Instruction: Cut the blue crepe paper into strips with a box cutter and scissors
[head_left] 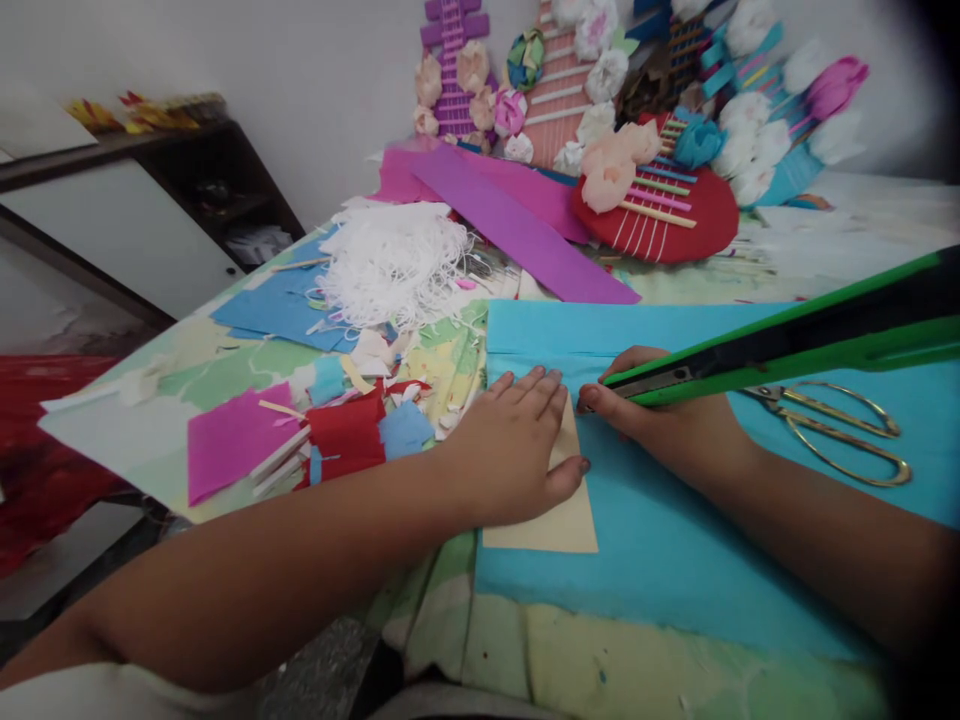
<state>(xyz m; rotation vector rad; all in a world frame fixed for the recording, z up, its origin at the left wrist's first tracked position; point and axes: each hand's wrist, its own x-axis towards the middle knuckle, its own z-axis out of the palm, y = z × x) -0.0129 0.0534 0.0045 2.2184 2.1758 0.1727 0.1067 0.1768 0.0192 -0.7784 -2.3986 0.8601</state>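
Under both hands a broad, flat turquoise sheet [690, 555], smooth and paper-like, spreads over the table. A straight crease runs across it beyond the fingertips; its left edge passes beneath the left hand, and its near edge, slightly wavy, lies on the wearer's side of the fingers.

A long purple strip [525, 225] slants well beyond the left fingers, with a tangled heap of white thread [405, 260] beyond them and to the left.

The long green-and-black plastic cutter [780, 342] extends from the right fingers toward the right, its metal-lined nose by the thumb. The right hand [667, 430] is curled in a grip around this front end; how far the blade shows is too blurred to tell.

The left hand [517, 450] lies palm down, fingers outstretched and grasping nothing, pressed on a plain cream rectangle of stiff-looking paper [551, 530]. This piece rests flat on the turquoise, with crisp straight edges; its near end shows below the palm, and its right edge runs up toward the right fingertips.

Gold-handled metal scissors [829, 416] lie on the sheet right of the right fingers. A magenta paper square [240, 440] sits left of the left fingers.
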